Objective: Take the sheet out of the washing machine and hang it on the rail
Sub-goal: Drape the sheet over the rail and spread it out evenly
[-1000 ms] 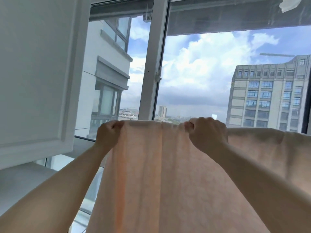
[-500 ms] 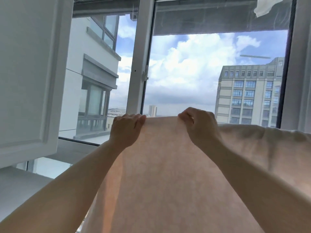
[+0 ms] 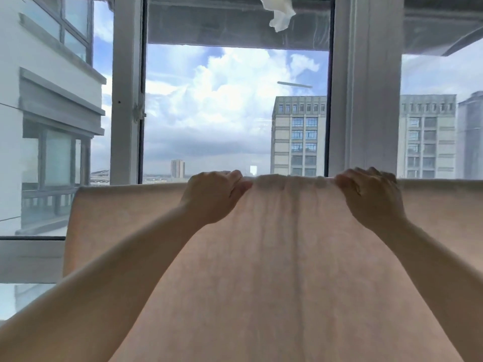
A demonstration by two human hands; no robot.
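Both hands have their fingers curled tight over the top edge of the sheet point(image 3: 287, 257), holding it up in front of the window point(image 3: 235, 113). On the left hand point(image 3: 213, 198) the fingers point(image 3: 236, 178) fold over the far side of the fabric while the thumb presses the near side; the right hand point(image 3: 372, 198) grips the same edge with its knuckles raised and its fingertips hidden behind the cloth. Between the two hands the peach-coloured fabric bunches into small vertical pleats and falls straight down, filling the lower middle of the view between the forearms.

To either side of the hands the sheet's top edge runs level, reaching left to a vertical free edge near the lower left window pane and right past the frame border. Whatever bears this edge is covered by the cloth, so the rail itself cannot be made out. Open air lies above the top edge.

Behind the sheet stand white window frame uprights point(image 3: 126, 100), one left of centre and a broader one on the right. Through the glass show a cloudy blue sky, a grey-white building point(image 3: 52, 100) close on the left and a tall block of flats point(image 3: 299, 137) further off on the right. A white scrap of cloth point(image 3: 279, 14) hangs at the top of the window.
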